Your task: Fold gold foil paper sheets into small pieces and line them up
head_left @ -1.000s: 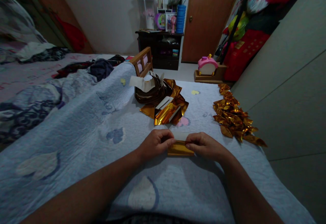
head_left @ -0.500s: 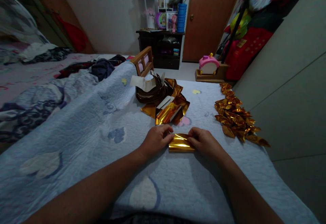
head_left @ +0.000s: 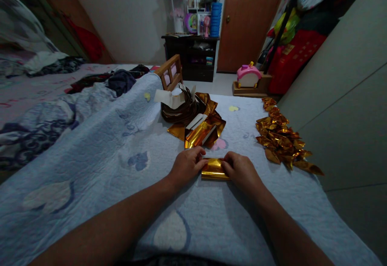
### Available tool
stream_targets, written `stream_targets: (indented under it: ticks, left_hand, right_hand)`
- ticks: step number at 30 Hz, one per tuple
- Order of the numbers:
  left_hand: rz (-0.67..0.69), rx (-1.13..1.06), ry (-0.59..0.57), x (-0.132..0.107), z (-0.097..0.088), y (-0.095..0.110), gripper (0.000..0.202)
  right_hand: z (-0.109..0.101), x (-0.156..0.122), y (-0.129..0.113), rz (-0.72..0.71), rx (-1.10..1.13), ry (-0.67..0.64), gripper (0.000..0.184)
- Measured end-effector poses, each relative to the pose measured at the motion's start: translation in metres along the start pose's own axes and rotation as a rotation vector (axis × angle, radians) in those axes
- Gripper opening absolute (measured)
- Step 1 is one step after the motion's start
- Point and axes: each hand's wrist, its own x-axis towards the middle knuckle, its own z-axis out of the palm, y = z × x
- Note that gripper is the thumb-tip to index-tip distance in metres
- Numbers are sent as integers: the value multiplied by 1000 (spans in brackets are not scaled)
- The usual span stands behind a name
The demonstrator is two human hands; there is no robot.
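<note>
A small folded sheet of gold foil paper (head_left: 214, 169) lies on the light blue quilt (head_left: 127, 165) in front of me. My left hand (head_left: 187, 165) pinches its left end with curled fingers. My right hand (head_left: 241, 170) presses and grips its right end, fingers closed over the edge. Just beyond the hands sits a loose stack of gold foil sheets (head_left: 201, 131), some showing their white backs.
A row of folded gold paper pieces (head_left: 282, 141) lies along the quilt's right edge beside a grey cabinet wall (head_left: 347, 109). A dark round bundle of paper (head_left: 179, 107) sits behind the stack. Crumpled bedding and clothes fill the left. A dark dresser (head_left: 192, 56) and wooden door stand behind.
The white flap seen a second ago has been folded over, so the paper now shows only gold and looks narrower. Both hands shifted slightly away from me with it.
</note>
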Motion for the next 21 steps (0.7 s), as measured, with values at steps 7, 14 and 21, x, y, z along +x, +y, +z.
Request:
stream_targets:
  ticks: [7,14,21]
  left_hand:
    - [36,85,26,0,-1,-2,11]
    - [176,78,13,-3,-4,-9,6]
    - [308,205,-20,-3,-4,-15,13]
  right_hand:
    - [2,0,0,13,-18,-1,13]
    - [3,1,3,13,-17,2,13]
    - [5,1,3,31,-23,17,10]
